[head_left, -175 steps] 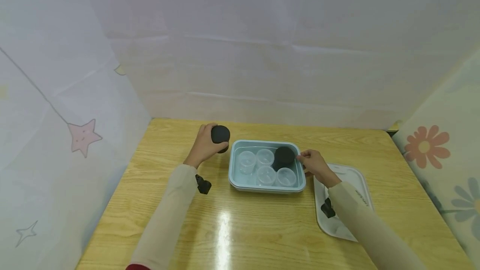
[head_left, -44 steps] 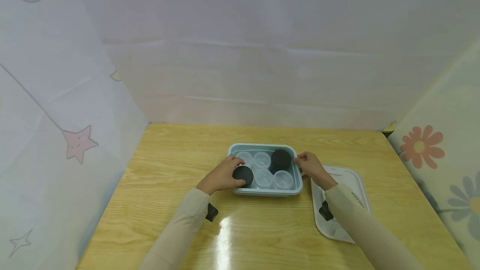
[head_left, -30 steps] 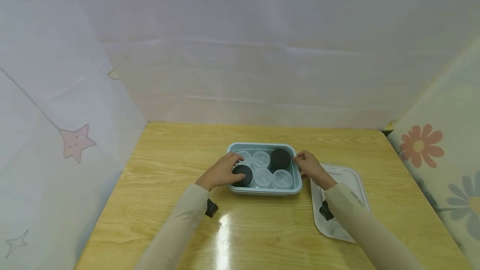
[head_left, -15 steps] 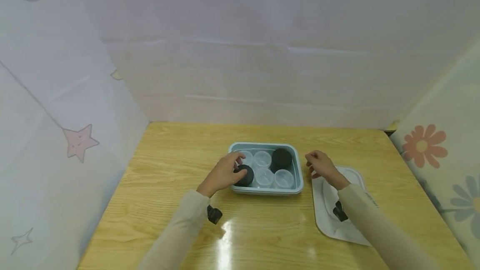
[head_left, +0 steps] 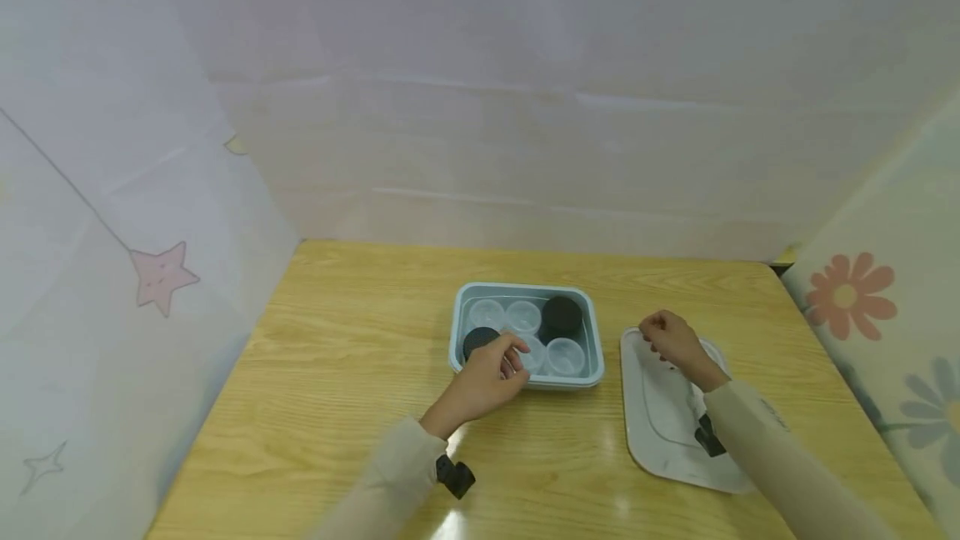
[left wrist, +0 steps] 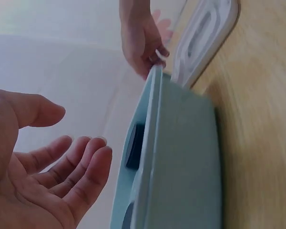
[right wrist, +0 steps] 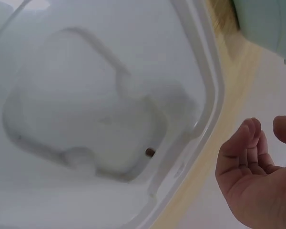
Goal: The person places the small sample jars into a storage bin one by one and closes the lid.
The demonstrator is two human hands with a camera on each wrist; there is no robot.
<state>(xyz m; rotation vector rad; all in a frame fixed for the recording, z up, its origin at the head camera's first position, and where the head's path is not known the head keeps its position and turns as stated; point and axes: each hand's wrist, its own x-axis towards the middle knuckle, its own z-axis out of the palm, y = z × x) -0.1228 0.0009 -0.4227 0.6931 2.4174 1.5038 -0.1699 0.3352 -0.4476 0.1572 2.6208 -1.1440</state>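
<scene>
A light blue plastic tub [head_left: 454, 338] holds several clear round cups [head_left: 522, 317] and two black round containers. One black container [head_left: 478, 341] lies at the tub's near left corner, partly behind my left hand; the other black container [head_left: 561, 317] is at the far right. My left hand [head_left: 486, 379] hovers by the tub's near edge, its fingers loosely bent with nothing between them, as the left wrist view confirms. Over the far end of a white lid [head_left: 660, 440] is my right hand [head_left: 673, 342], apart from the tub, fingers loosely curled and holding nothing.
The lid, moulded with a raised outline, lies on the wooden table [head_left: 315, 373] to the right of the tub. Behind the table hangs a pale sheet [head_left: 480, 148]. Printed sheets stand on the left and right sides.
The left hand earlier brought a black container from beside the tub into its near left corner, then let go and drew back toward me. The right hand left the tub's rim and moved right, over the lid.
</scene>
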